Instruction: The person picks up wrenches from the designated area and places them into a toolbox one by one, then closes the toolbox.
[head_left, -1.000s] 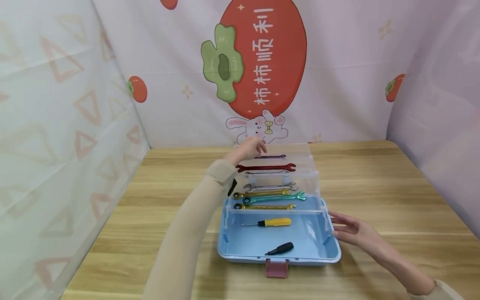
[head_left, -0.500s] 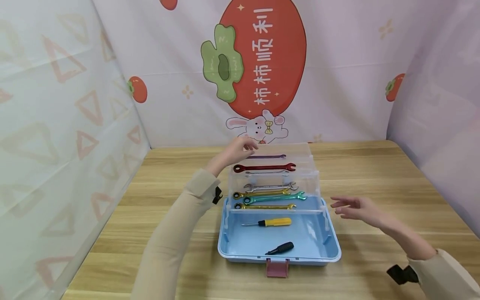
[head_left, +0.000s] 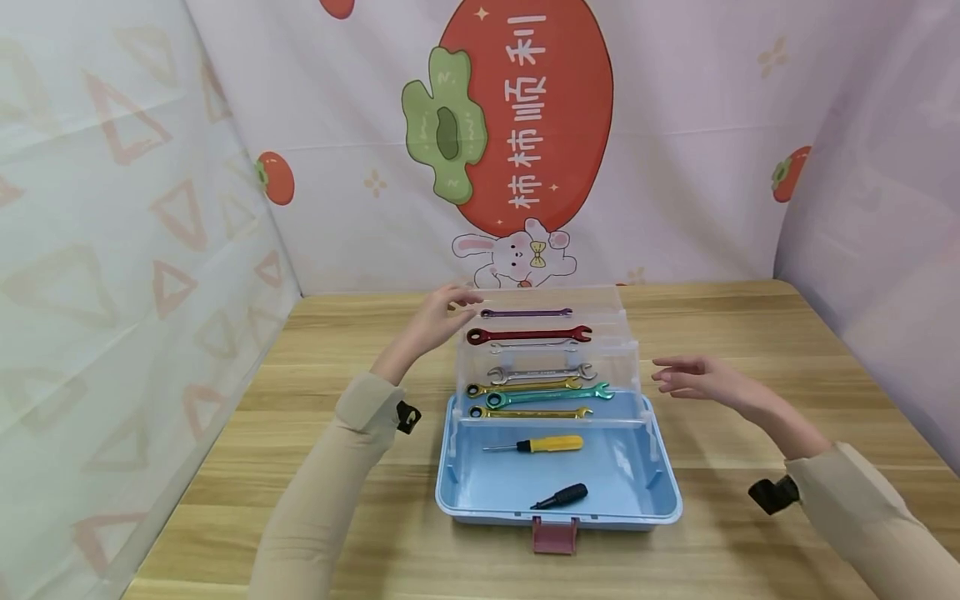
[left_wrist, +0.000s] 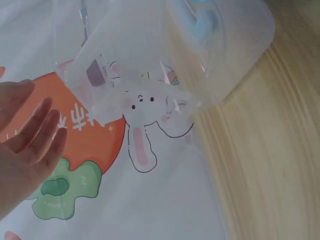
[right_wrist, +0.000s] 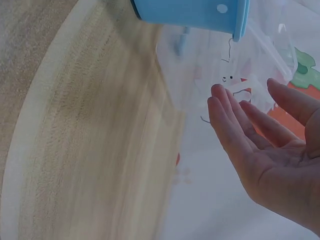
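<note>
A light-blue toolbox (head_left: 615, 492) stands on the table with its clear tiered trays (head_left: 622, 367) raised at the back. My left hand (head_left: 437, 321) hovers by the upper left corner of the trays, fingers loosely bent and holding nothing. Closest to it is a purple wrench (head_left: 527, 313), with a red wrench (head_left: 528, 335) just below. Silver, gold and teal wrenches (head_left: 551, 396) lie in the lower trays. To the right of the trays, my right hand (head_left: 708, 383) is held in the air, fingers extended, apart from the box. Its empty palm (right_wrist: 280, 170) shows in the right wrist view.
In the box bottom lie a yellow-handled screwdriver (head_left: 551, 444) and a black-handled tool (head_left: 562, 497). A pink latch (head_left: 554, 536) hangs at the box front. The wooden table (head_left: 750, 333) meets a printed cloth backdrop (head_left: 690, 167) behind.
My left hand has drawn back leftward from over the purple wrench. My right hand has left the box's right side and moved up and away. The tools have stayed put.
</note>
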